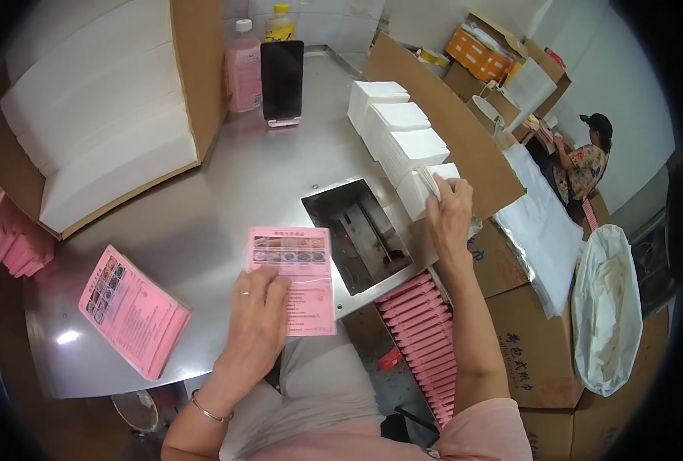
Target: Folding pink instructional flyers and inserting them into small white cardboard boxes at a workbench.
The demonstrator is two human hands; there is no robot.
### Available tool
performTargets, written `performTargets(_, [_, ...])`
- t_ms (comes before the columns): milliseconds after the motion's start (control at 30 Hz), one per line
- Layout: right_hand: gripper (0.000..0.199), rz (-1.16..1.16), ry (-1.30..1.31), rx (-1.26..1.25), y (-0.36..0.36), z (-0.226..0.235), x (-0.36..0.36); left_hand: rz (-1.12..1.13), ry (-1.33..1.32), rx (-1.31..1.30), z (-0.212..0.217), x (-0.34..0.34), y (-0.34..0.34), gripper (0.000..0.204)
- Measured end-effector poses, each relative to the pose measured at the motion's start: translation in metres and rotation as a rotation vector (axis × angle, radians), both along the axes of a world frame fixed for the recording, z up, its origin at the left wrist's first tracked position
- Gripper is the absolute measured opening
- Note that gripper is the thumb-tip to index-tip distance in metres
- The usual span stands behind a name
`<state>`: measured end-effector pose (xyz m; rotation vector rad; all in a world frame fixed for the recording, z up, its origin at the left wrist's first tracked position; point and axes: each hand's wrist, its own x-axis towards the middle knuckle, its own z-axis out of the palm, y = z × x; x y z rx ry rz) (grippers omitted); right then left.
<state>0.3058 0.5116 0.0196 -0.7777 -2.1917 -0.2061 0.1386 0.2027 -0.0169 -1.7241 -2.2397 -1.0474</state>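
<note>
My left hand (258, 315), with a ring on one finger, has its bent fingers on a pink printed packet (310, 303) at the near edge of the metal table; its thumb is hidden. A glossy line crosses the packet below its picture rows. At the right, the fingers of my right hand (450, 215) close on white folded paper napkins (416, 192) at the near end of a row of napkin stacks (399, 117). A pile of similar pink packets (134, 315) lies left of my left hand.
Between my hands, a rectangular opening (360, 238) is set in the metal tabletop (241, 169). A carton of white napkins (118, 154) stands left. A phone (282, 83) and bottles stand behind. Pink packets (418, 330) fill a box below right. A person (587, 157) sits far right.
</note>
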Motion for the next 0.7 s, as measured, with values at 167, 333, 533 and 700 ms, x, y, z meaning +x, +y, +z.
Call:
performTargets(167, [0.043, 0.581, 0.043, 0.044, -0.092, -0.032, -0.045, 0.026, 0.014, -0.113, 0.008, -0.002, -0.005, 0.047])
performTargets(333, [0.044, 0.663, -0.279, 0.083, -0.171, -0.041, -0.049, 0.246, 0.089, -0.149, 0.007, 0.001, -0.002, 0.071])
performTargets(533, [0.030, 0.732, -0.380, -0.040, -0.173, -0.028, -0.086, 0.378, 0.070, 0.009, 0.004, 0.007, 0.010, 0.068])
performTargets(700, [0.028, 0.034, -0.158, 0.142, -0.077, 0.012, -0.036, 0.238, 0.090, -0.229, 0.015, 0.005, -0.005, 0.058])
